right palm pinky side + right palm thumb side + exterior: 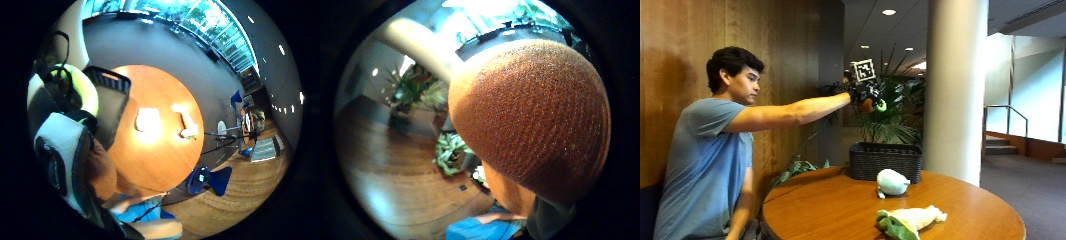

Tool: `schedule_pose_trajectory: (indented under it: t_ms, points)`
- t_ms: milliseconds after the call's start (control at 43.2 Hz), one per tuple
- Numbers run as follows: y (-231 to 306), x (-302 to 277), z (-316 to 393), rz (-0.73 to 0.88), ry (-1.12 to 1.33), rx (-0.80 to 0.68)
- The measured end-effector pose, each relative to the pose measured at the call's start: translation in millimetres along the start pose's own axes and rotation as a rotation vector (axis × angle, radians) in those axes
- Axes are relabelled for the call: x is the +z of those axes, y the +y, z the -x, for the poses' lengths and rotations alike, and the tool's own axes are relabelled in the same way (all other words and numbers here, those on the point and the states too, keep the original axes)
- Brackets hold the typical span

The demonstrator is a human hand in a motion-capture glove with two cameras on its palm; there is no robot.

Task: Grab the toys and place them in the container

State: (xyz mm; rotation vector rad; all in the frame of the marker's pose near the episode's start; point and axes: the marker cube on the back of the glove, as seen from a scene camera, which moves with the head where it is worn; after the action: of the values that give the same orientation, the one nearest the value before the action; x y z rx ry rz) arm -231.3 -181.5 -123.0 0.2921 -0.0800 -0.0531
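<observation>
In the outside view my gloved right hand [861,93] is raised high over the black wicker basket [885,160] and grips an orange toy [869,105] with a green end [881,105]. The toy's orange knitted surface [535,115] fills the thumb side palm view. From the little finger side, its orange [102,170] and green [80,87] parts lie close to the palm, with the basket [112,100] below. A white round toy [893,181] [148,120] and a cream and green plush [907,221] [185,124] lie on the round wooden table [826,210].
The basket stands at the table's far edge [840,172]. A thick white pillar [956,90] and leafy plants [889,125] rise behind it. A wood-panelled wall [680,45] is behind the person. A blue chair [210,181] stands beside the table.
</observation>
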Motion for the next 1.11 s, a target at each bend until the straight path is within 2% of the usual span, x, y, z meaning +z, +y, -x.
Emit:
schedule_pose_trajectory:
  t_ms: [185, 254, 324, 370, 601, 671, 763, 832, 925, 971, 1040, 1110]
  points:
    - [-3, 45, 2, 0.068, -0.082, -0.001]
    - [-3, 59, 12, 0.106, -0.145, -0.064]
    - [0, 74, 8, 0.173, -0.103, -0.101]
    - [-1, 81, 5, 0.2, -0.09, -0.07]
    - [-1, 85, -15, 0.223, -0.067, 0.012]
    - [1, 79, -22, 0.208, -0.091, -0.01]
    - [-5, 77, -19, 0.208, -0.001, -0.038]
    - [-16, 76, -7, 0.205, 0.022, 0.02]
    - [-21, 73, -41, 0.199, 0.068, 0.297]
    - [-19, 73, -56, 0.2, 0.082, 0.345]
    - [-13, 74, -77, 0.206, 0.082, 0.302]
    - [3, 78, -102, 0.23, 0.062, 0.093]
